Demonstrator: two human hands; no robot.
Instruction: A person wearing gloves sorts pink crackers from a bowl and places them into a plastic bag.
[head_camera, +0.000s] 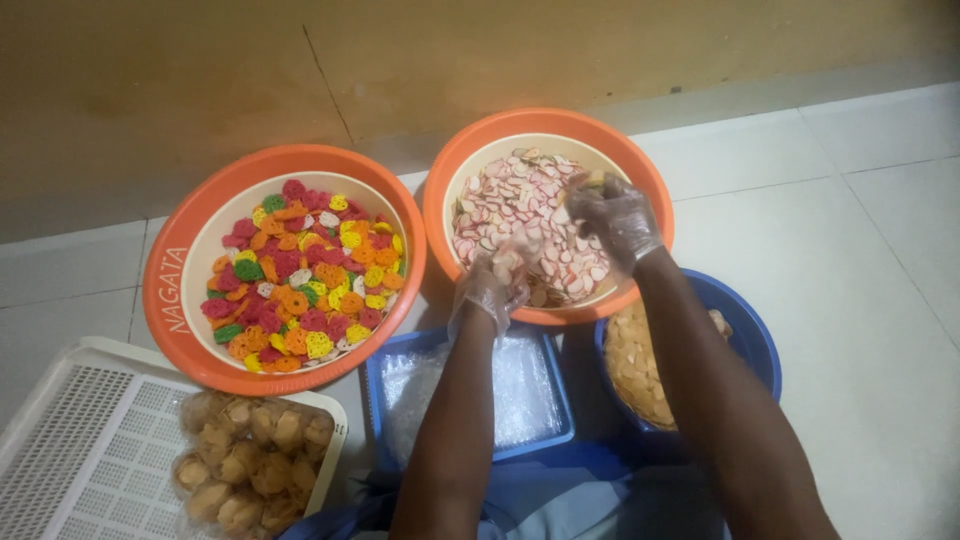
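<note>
Tan wall (480, 60), white-tiled floor (850, 200)

Pink-and-white round crackers (520, 215) lie heaped loose in the right orange basin (448, 190) on the floor.

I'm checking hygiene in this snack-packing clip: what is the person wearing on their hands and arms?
Both the left hand and the right hand wear thin, clear, crinkly disposable plastic gloves that end loosely at the wrists. The forearms are bare, with no sleeves, watch or bands in view. Blue cloth shows at the bottom edge, near the lap.
</note>
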